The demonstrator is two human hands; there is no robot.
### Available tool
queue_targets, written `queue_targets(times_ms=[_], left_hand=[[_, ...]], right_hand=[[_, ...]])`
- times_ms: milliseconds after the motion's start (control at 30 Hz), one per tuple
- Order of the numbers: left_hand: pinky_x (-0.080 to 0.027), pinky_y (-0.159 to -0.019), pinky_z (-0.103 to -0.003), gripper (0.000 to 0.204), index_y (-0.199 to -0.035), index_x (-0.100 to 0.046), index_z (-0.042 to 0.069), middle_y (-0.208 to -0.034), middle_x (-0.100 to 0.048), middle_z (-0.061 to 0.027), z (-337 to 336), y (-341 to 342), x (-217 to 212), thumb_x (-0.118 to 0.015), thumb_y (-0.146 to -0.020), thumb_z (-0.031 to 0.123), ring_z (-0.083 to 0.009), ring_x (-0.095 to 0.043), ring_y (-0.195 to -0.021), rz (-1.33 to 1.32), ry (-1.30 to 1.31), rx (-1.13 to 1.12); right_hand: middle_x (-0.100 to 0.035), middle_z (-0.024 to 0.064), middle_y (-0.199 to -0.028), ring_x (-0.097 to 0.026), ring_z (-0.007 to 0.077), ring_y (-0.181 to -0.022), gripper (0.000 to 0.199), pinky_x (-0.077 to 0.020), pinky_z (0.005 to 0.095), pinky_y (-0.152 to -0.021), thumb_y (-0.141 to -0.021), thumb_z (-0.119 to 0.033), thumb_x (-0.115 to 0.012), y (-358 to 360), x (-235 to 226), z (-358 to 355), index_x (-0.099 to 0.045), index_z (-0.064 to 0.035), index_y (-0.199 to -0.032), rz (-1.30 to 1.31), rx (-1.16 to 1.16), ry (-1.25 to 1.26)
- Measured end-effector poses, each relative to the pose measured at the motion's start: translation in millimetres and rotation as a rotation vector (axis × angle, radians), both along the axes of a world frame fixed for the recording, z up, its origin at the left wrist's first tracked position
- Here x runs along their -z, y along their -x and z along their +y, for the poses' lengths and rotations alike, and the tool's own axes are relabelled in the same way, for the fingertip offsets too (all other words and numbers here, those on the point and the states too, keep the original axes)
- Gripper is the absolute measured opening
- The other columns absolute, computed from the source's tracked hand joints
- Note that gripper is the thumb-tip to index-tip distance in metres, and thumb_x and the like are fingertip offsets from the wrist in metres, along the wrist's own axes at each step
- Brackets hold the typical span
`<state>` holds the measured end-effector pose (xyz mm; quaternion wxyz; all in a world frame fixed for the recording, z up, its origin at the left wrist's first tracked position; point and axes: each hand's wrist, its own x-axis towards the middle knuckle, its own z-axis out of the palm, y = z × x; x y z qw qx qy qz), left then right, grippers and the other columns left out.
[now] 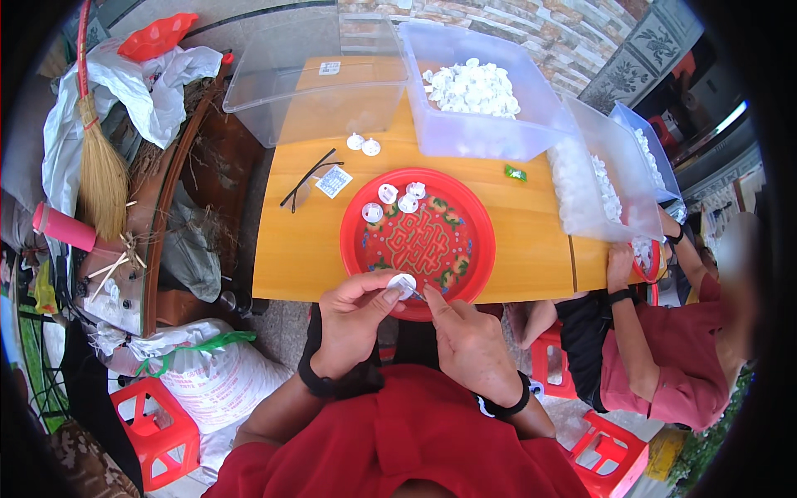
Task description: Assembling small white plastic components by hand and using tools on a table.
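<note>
Near the front rim of a round red tray (352, 257), my left hand (349, 322) pinches a small white round plastic piece (402, 284) between thumb and fingers. My right hand (477, 349) is closed just beside it, its index finger pointing toward the piece. A thin greyish tip shows between the right fingers and the piece; what it belongs to is hidden. Several similar white pieces (388, 193) lie on the far left part of the tray, over its printed flower pattern. Beyond the tray, more white pieces (371, 148) sit on the wooden table (290, 249).
Glasses (311, 178) and a printed label (334, 182) lie left of the tray, a green packet (515, 173) right. A clear tub (490, 145) of white pieces and an upright translucent lid (274, 95) stand behind. A co-worker (664, 349) sits at right; a broom (103, 178) leans left.
</note>
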<state>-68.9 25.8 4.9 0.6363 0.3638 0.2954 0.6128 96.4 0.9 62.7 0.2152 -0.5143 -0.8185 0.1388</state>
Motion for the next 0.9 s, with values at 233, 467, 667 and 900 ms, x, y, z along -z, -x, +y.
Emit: queue_targets(times_ms=[233,467,667,900], left_hand=[[-0.053,-0.076,-0.029,0.020,-0.101,-0.061,0.000,-0.107,-0.060,-0.0177,-1.0,-0.9,9.9,-0.057,-0.083,-0.008,-0.0217,-0.061,-0.095,0.118,-0.152,-0.011],[-0.051,-0.082,-0.030,0.020,-0.100,-0.061,-0.001,-0.107,-0.060,-0.0170,-1.2,-1.2,25.0,-0.057,-0.082,-0.009,-0.0211,-0.060,-0.098,0.304,-0.198,-0.033],[-0.051,-0.077,-0.026,0.021,-0.102,-0.061,-0.001,-0.100,-0.063,-0.0113,2.9,5.0,20.9,-0.056,-0.083,-0.008,-0.0152,-0.061,-0.089,0.102,0.030,0.019],[-0.052,-0.076,-0.027,0.023,-0.106,-0.059,-0.002,-0.105,-0.063,-0.0130,5.5,11.2,14.3,-0.055,-0.085,-0.006,-0.0169,-0.062,-0.092,-0.050,0.044,0.073]], right_hand=[[-0.052,0.0107,-0.067,-0.056,0.0231,-0.055,0.048,-0.0456,0.0339,-0.048,-0.071,-0.003,-0.054,3.1,-4.0,-1.4,-0.051,0.0073,-0.117,-0.186,-0.050,-0.024],[-0.055,0.0131,-0.069,-0.059,0.0206,-0.055,0.048,-0.0466,0.0300,-0.047,-0.070,-0.004,-0.054,12.2,-20.2,5.6,-0.049,0.0132,-0.115,-0.459,-0.130,0.054],[-0.056,0.0158,-0.070,-0.059,0.0248,-0.055,0.048,-0.0465,0.0325,-0.047,-0.070,-0.003,-0.054,8.1,-7.2,10.0,-0.048,0.0127,-0.115,-0.436,-0.149,0.042],[-0.054,0.0144,-0.070,-0.056,0.0320,-0.054,0.043,-0.0462,0.0398,-0.050,-0.075,-0.001,-0.054,-7.2,-6.5,4.2,-0.049,0.0083,-0.117,0.067,-0.103,0.081]])
